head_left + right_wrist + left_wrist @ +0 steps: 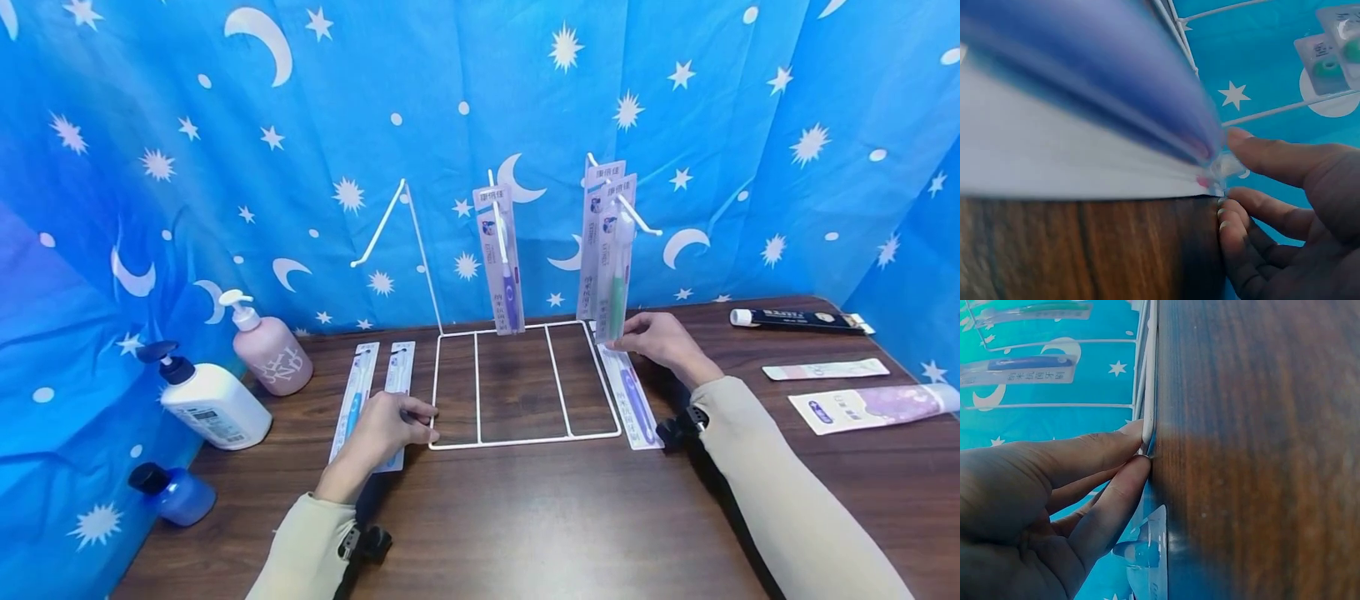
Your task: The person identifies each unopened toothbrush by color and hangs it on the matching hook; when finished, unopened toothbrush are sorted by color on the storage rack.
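A white wire rack [525, 440] stands on the table with three upright hooked arms. My left hand [386, 427] pinches its near left corner between thumb and finger, as the left wrist view shows. A packaged purple toothbrush [637, 408] lies at the rack's right side. My right hand [663, 337] holds the far end of this pack, thumb above and fingers at the lower edge [1272, 194]. A packaged purple toothbrush [498, 275] hangs on the middle arm. On the right arm hangs a packaged green toothbrush [617, 258], with another pack [591, 242] behind.
Two packaged blue toothbrushes [352, 404] lie beside my left hand. A pink pump bottle [273, 354], a white pump bottle [217, 408] and a blue bottle [183, 497] stand at the left. Several tubes, including a black one [798, 320], lie at the right. A blue curtain [465, 50] surrounds the table.
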The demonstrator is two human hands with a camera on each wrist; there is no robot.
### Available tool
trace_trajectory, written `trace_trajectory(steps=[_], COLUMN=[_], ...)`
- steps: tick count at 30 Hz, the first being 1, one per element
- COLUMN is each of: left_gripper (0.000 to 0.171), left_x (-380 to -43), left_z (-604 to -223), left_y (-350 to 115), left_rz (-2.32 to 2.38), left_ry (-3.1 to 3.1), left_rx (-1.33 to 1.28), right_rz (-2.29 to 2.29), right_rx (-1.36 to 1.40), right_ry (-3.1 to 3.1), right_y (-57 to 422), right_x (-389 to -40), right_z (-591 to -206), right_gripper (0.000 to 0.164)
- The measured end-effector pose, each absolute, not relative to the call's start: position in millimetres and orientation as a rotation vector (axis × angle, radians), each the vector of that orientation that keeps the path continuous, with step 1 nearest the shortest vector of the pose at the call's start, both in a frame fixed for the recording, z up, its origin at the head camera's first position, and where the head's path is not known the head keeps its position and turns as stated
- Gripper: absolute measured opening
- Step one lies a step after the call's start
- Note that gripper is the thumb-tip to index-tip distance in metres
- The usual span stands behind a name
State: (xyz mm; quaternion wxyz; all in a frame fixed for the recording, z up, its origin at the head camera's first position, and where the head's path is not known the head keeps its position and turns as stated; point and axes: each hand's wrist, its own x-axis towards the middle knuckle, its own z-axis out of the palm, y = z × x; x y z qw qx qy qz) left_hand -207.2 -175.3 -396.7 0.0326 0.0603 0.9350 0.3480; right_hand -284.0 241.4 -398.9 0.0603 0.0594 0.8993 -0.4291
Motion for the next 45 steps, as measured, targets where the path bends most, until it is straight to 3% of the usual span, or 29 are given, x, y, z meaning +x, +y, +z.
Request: trace_trajectory(steps=[13,37,45], left_gripper=[0.028,0.025,0.025], left_x=[-207.8,-206.1,-205.8], left_z=[-395.3,-398.7,-395.8], left_y=[-175.9,-175.9,-176.9], left_rz=[1.083,1.095,1.113], left_ry=[2.865,2.863,2.874], left_rx=[0.143,0.231,0.235], right_rz=[-1.239,-1.571,-1.808], right_rx=[0.137,0.259,0.179], right_ry=[2.768,2.495,2.353], right_y=[245.2,251.4,265.4], right_x=[-288.8,-282.3,-275.9], right_z=[-391.0,-400.2,-364.7], right_gripper=[0.039,0.042,0.044])
